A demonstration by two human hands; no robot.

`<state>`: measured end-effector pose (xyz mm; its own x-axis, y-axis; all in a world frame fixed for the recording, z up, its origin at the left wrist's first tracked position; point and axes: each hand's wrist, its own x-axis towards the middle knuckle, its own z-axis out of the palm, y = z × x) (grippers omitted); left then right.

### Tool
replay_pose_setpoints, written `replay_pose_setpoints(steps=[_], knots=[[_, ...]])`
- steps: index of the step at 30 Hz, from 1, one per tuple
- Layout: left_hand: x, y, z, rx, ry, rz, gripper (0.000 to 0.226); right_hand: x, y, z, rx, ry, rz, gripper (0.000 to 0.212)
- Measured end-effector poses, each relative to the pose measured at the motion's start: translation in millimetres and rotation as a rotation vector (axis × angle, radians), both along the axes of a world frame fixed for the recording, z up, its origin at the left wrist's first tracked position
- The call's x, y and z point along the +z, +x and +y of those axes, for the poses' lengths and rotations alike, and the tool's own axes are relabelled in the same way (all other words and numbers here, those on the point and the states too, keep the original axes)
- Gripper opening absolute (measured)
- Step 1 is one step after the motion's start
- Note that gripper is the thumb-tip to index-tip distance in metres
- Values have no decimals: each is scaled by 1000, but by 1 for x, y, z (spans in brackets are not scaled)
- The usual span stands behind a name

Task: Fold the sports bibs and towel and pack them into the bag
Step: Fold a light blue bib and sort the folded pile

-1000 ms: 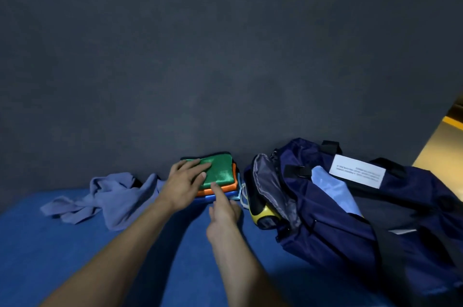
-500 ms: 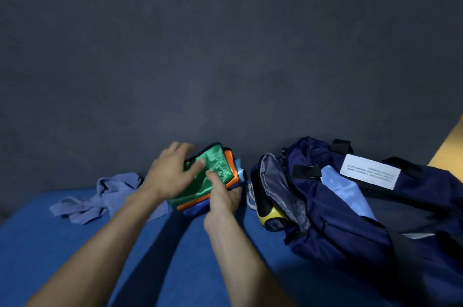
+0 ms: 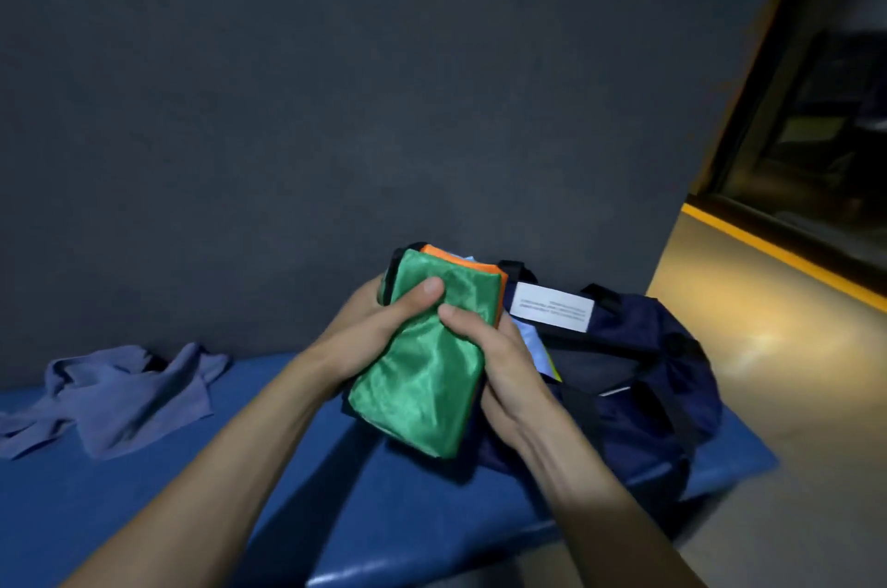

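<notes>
A stack of folded sports bibs [image 3: 422,376], green on top with orange and light blue edges behind, is lifted off the blue surface and tilted on end. My left hand [image 3: 379,328] grips its left side, thumb across the green face. My right hand [image 3: 494,352] grips its right side, thumb on the front. The stack hangs in front of the navy bag [image 3: 643,371], which lies open to the right with a white label [image 3: 552,306] showing. A crumpled blue-grey towel [image 3: 120,390] lies unfolded at the left.
The blue padded bench [image 3: 297,491] ends in an edge at the lower right. A dark wall [image 3: 336,107] stands close behind. A tan floor [image 3: 792,371] with a yellow strip and a dark window frame lies at the right.
Both hands took hold of the bib stack, lifted it from the bench and carried it right, in front of the bag. The view swung to the right.
</notes>
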<state>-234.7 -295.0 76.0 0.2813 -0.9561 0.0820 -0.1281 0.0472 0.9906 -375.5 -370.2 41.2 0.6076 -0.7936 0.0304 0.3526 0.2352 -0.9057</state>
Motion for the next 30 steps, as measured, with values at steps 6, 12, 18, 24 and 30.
replay_pose_setpoints(steps=[6, 12, 18, 24, 30], knots=[[-11, -69, -83, -153, -63, -12, 61, 20, -90, -62, -65, -43, 115, 46], [-54, -37, -168, -111, 128, -727, 35, 24, -167, -166, -6, 54, 534, 37], [-82, -27, -190, -344, 247, -1281, 93, -10, -131, -217, 165, -125, 884, 28], [-93, -21, -194, -393, 258, -1285, 90, -27, -104, -248, 30, 14, 872, 21], [-101, -22, -194, -385, 284, -1268, 86, -62, -105, -255, 69, 32, 916, 31]])
